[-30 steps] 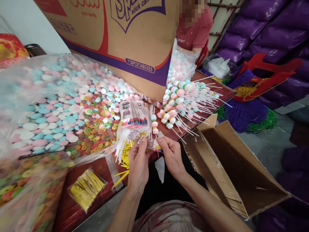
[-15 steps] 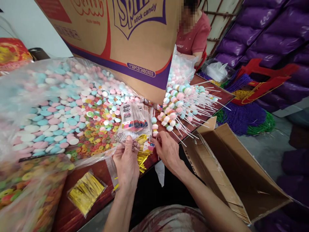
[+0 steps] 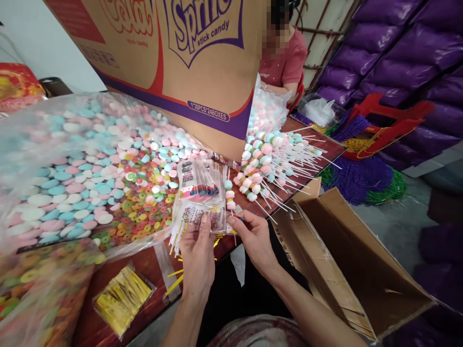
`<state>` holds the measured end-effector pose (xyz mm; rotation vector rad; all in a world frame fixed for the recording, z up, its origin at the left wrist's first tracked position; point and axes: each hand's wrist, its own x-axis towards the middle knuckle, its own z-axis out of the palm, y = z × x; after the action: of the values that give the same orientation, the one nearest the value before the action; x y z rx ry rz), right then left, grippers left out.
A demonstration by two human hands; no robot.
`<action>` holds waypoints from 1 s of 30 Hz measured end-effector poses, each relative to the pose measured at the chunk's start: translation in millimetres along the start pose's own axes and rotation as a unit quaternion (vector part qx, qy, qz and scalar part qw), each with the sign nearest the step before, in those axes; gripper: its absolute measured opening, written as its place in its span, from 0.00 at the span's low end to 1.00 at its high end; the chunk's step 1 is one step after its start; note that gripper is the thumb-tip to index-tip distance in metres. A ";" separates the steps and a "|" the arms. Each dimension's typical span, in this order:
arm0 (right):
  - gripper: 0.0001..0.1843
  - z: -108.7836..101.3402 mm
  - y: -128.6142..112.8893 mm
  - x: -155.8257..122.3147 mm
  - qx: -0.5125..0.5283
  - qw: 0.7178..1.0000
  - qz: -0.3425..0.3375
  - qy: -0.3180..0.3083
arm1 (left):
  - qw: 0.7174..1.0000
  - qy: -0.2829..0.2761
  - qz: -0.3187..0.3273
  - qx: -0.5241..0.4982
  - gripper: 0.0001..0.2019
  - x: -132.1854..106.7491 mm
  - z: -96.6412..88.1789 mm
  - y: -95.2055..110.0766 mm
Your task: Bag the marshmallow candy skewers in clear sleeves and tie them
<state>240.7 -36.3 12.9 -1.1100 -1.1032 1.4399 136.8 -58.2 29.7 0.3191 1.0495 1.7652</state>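
My left hand [image 3: 198, 253] pinches a clear printed plastic bag [image 3: 214, 219] between thumb and fingers. Closed at the bag's right end, my right hand [image 3: 256, 241] has its thumb and forefinger on the red-and-blue printed edge. Just beyond the hands stands a candy skewer [image 3: 230, 196] of marshmallows and gummy rings. A stack of similar printed bags [image 3: 198, 179] lies behind the held one. White sticks [image 3: 176, 236] poke out left of my left hand, near loose gold twist ties [image 3: 174, 282]. The bag partly covers more gold ties.
Marshmallows [image 3: 77, 188] and gummy rings [image 3: 144, 212] lie on plastic sheeting at left. A pack of gold ties [image 3: 125, 299] is at the front edge. Finished skewers [image 3: 267, 164] are piled right of a tall carton [image 3: 202, 62]. An open cardboard box [image 3: 347, 260] stands at right; a person [image 3: 285, 58] sits behind.
The bag now lies flatter between my hands, over the gold ties that showed before. Its printed end has come into my right hand's pinch. White sticks now show beside my left hand.
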 end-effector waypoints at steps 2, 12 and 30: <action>0.17 -1.7 2.0 1.4 -0.005 1.000 0.001 -0.001 | 1.000 0.003 -0.014 0.003 0.13 -2.5 -4.2 -1.1; 0.26 -0.9 5.7 8.6 -0.050 0.998 -0.011 -0.023 | 0.998 0.055 0.000 -0.023 0.12 3.3 -4.2 -1.4; 0.09 -13.6 8.0 15.3 -0.544 0.831 -0.077 0.082 | 0.980 0.146 -0.088 -0.101 0.04 24.1 -8.1 10.2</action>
<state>251.0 -20.8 1.2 -1.8015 -1.9016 0.4667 114.4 -42.6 26.8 -0.1616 1.0551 1.7717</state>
